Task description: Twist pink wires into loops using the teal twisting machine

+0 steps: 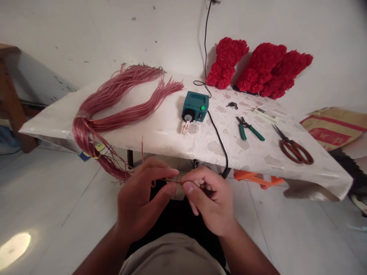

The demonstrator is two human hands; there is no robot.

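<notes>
Low in front of the table's edge, my two hands meet around a thin reddish wire (177,182). My right hand (210,198) pinches it between thumb and forefinger. My left hand (143,194) has the wire running between its thumb and forefinger, whose tips stand a little apart; its other fingers are hidden. A small loop shows inside the left hand, and a strand sticks up behind it. Beyond lies a large bundle of similar pinkish-red wires (100,99), bound and hanging over the front edge. A teal machine (196,105) with a green button stands mid-table.
On the covered table (160,133) lie green-handled pliers (249,129), brown-handled scissors (294,147), a small dark item (232,105) and a white labelled packet (265,114). Red fluffy bundles (266,68) lean on the wall. A black cable (218,135) crosses the front edge. A sack (335,126) stands right.
</notes>
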